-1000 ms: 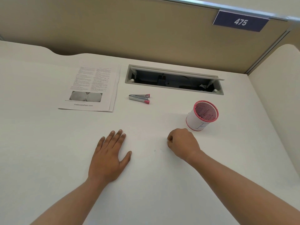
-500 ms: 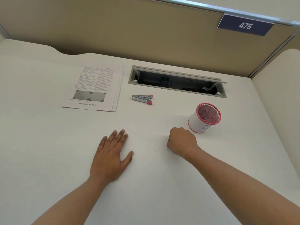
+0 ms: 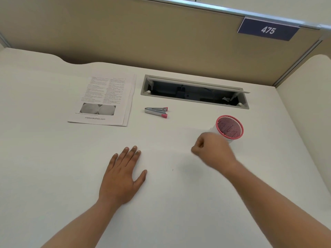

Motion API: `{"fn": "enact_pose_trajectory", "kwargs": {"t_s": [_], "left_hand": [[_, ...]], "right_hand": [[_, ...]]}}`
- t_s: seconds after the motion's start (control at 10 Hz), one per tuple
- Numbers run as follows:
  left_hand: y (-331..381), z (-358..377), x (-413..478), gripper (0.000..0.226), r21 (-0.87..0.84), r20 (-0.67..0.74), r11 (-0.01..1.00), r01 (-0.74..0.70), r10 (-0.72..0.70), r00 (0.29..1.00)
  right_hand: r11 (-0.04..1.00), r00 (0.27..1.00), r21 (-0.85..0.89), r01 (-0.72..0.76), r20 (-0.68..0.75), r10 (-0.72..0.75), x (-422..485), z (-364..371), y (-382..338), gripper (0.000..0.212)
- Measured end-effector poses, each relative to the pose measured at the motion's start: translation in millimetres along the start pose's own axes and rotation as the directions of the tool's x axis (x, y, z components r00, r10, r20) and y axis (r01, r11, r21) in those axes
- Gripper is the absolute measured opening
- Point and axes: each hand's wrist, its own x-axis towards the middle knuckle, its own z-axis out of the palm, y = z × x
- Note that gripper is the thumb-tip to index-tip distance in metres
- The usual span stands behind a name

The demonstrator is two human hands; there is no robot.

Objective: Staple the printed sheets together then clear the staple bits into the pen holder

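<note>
Bearing "mebooksfree.com", printed sheets [image 3: 102,101] lie flat; the blue plaque [image 3: 268,30] reads 475

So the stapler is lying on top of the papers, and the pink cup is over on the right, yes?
Not quite. The head view shows the stapler lying on the desk beside the printed sheets, not on them. The pink pen holder is on the right.
</note>
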Motion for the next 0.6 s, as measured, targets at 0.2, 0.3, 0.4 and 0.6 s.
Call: {"fn": "enact_pose_trajectory", "kwargs": {"t_s": [0.2,0.3,0.4,0.6], "left_hand": [[0.8,0.3,-0.4,0.068,0.012,0.004,1.0,-0.003,0.003,1.0],[1.0,-1.3,0.3,0.068,0.015,0.014,1.0,0.006,-0.007,1.0],[2.5,-2.0,0.2,0.068,0.017,0.017,1.0,0.009,-0.009,1.0],[3.2,-3.4,1.7,0.069,0.006,-0.007,1.0,0.0,0.0,1.0]], "right_hand": [[0.991,0.972,-0.062,-0.12,-0.211,0.105,28.8,-72.2,33.4,0.002],[0.978,0.983,-0.159,-0.135,-0.149,0.111,44.0,-75.3,47.3,0.015],[0.982,0.968,-0.134,-0.13,-0.234,0.096,47.8,-71.0,54.5,0.018],[0.996,0.933,0.068,0.056,-0.358,-0.028,18.1,-45.3,42.1,0.016]]}}
